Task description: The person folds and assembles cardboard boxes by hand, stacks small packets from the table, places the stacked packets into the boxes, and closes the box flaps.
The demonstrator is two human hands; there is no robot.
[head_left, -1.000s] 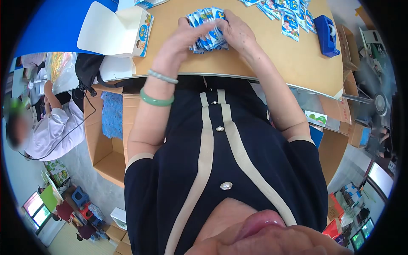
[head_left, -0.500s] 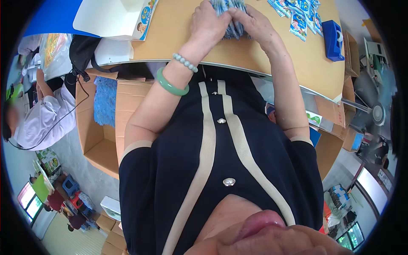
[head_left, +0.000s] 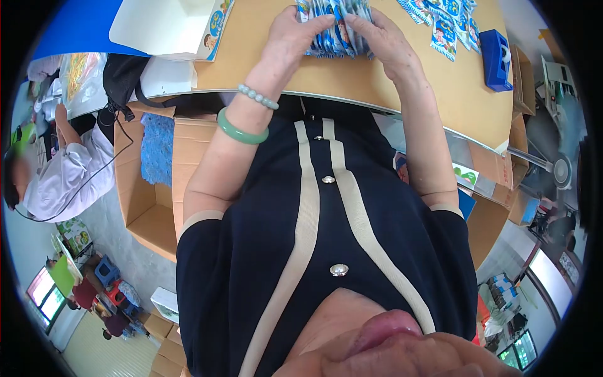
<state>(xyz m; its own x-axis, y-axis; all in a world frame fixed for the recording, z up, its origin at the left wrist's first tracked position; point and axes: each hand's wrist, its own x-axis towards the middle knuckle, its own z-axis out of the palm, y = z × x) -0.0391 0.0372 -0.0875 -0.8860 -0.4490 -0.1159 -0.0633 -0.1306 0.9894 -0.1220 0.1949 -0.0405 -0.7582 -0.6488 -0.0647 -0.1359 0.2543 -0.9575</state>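
A row of several blue-and-white packets [head_left: 336, 31] stands on edge on the wooden table [head_left: 251, 56], near its front edge. My left hand [head_left: 295, 34], with a bead bracelet and a green bangle on the wrist, grips the row's left end, thumb on top. At the right end my right hand [head_left: 386, 44] closes on the same packets, its thumb pointing inward. Part of the row lies beyond the top of the view. An open white box [head_left: 166, 31] sits to the left. More loose packets [head_left: 444, 38] lie in a pile to the right.
A blue tape dispenser [head_left: 496, 63] stands at the table's right edge. Left of the table are a black bag [head_left: 122, 78] and a person in white [head_left: 75, 173]. An open cardboard box [head_left: 147, 217] with blue material is below the table's left side. A fan [head_left: 561, 173] is at the right.
The packets went from a flatter bunch to an upright row. Both hands shifted up in the view, then spread slightly apart along the row. The view has also shifted.
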